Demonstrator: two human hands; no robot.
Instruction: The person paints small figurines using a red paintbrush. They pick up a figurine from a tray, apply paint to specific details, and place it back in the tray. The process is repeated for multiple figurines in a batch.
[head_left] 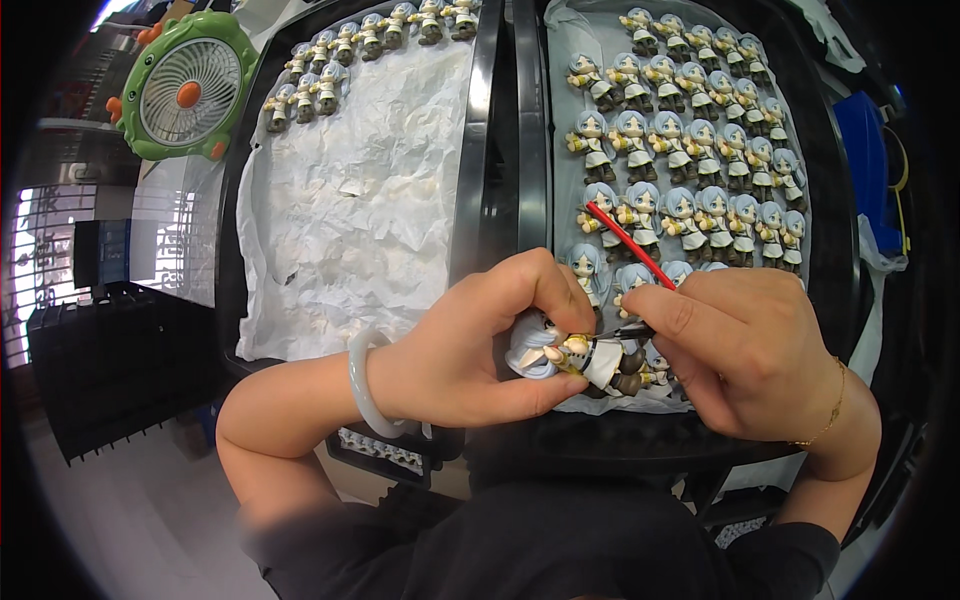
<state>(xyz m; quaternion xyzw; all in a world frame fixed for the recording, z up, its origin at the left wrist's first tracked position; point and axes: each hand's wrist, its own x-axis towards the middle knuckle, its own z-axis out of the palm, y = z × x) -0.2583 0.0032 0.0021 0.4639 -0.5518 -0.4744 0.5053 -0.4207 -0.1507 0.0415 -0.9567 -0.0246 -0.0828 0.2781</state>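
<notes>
My left hand (480, 335) pinches a small figurine (605, 362) between thumb and fingers, tipped on its side with its pale blue-haired head to the left and its brown boots to the right. My right hand (745, 335) grips a fine dark-tipped brush (630, 332), its point at the figurine's middle; whether it touches cannot be made out. A slim red rod (632, 243) also sticks out of my right hand, slanting up and left over the figurines beyond. Both hands are above the near part of the right tray (568, 90).
Rows of similar figurines (690, 150) lie in the right tray. Crumpled white paper lines the left tray (360, 210), with several figurines (370, 35) along its far end. A green fan (190, 90) stands at far left, and a blue object (865, 150) at far right.
</notes>
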